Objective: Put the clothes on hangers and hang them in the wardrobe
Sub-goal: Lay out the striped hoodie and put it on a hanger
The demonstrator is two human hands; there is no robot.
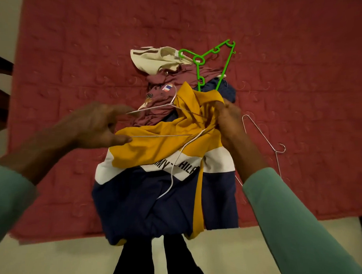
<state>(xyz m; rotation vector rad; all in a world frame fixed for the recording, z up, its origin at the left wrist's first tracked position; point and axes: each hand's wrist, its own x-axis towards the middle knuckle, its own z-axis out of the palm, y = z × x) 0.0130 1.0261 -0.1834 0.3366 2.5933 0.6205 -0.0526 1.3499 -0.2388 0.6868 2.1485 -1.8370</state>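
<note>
Indoors, a person in green sleeves works a wire hanger (154, 107) into a hoodie (155, 152) at the edge of a bed. The left hand (98, 125) pinches the hanger's near end between thumb and curled fingers. The right hand (230, 118) bunches the hoodie's yellow fabric in a tight grip near the neck.

The hanger's far end disappears under that yellow cloth, while its hook lies over a maroon shirt (154, 99). The hoodie, banded yellow, white and navy, lies on the red quilt (76, 61), its hem spilling over the bed's edge above a pale floor (254, 242). A white drawstring (172, 173) trails down its front.

Behind it the other clothes sit in a heap: the maroon shirt, a cream garment (154, 58) and some navy cloth. A green hanger (224, 69) rests on top of the heap, touching the hoodie's hood. A second wire hanger (262, 135) lies on the quilt just beside the right wrist. No wardrobe is in the frame.
</note>
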